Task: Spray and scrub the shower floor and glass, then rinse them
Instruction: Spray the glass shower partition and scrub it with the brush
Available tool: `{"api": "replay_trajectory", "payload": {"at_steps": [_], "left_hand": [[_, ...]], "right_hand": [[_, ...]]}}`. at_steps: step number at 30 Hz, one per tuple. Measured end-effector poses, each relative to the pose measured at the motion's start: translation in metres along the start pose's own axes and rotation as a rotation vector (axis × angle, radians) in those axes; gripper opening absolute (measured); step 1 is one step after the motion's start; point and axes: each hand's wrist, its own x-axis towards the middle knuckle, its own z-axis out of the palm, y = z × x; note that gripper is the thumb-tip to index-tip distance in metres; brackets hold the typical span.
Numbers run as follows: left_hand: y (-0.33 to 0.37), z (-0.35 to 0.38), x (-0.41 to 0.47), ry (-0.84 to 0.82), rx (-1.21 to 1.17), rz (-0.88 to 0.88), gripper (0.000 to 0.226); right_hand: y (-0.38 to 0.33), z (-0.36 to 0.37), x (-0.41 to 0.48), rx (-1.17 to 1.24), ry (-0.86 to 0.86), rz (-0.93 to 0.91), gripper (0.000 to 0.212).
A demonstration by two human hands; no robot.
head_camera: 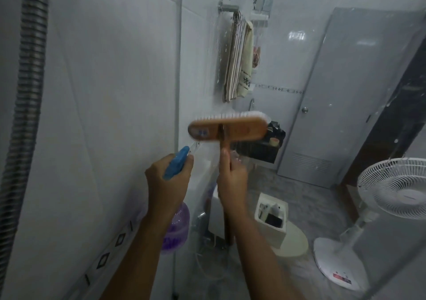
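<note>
My right hand (231, 179) grips the wooden handle of a scrub brush (228, 127). The orange-brown brush head lies crosswise, its white bristles pressed toward the wet shower glass (322, 52) in front of me. My left hand (169, 179) is closed around a spray bottle (176, 166) with a blue trigger head and a purple body that hangs below my wrist. The bottle's nozzle points up toward the glass, just left of the brush. The shower floor is out of view.
A ribbed shower hose (25, 87) hangs along the tiled wall (110, 69) at left. Seen through the glass: striped towels (237, 57) on a rail, a white standing fan (391, 189), a small bin (272, 219), a grey door (341, 96).
</note>
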Motion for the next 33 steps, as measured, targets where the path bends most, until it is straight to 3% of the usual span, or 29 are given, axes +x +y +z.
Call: {"api": "replay_trajectory", "payload": {"at_steps": [3,5,13,22,24,29,33], "left_hand": [[-0.004,0.001,-0.001,-0.008,0.009,0.016,0.019],[-0.004,0.002,-0.001,-0.007,0.002,-0.003,0.019],[0.003,0.006,0.000,0.003,-0.003,-0.065,0.011],[-0.001,0.007,-0.005,-0.027,0.012,-0.038,0.015],[0.002,0.012,-0.008,-0.071,0.014,-0.024,0.015],[0.028,0.035,-0.013,-0.250,-0.048,0.018,0.023],[0.054,0.051,-0.009,-0.248,-0.148,0.002,0.031]], "right_hand": [[0.052,-0.002,-0.051,0.004,0.012,0.181,0.060],[0.053,-0.001,-0.055,-0.012,-0.005,0.194,0.060],[-0.066,0.002,0.041,0.050,-0.021,-0.127,0.045],[0.059,-0.021,-0.061,-0.047,0.047,0.189,0.048],[0.038,-0.030,-0.045,-0.043,0.070,0.135,0.052],[-0.093,-0.075,0.029,-0.011,0.126,-0.088,0.049],[-0.140,-0.113,0.054,-0.055,0.116,-0.110,0.056]]}}
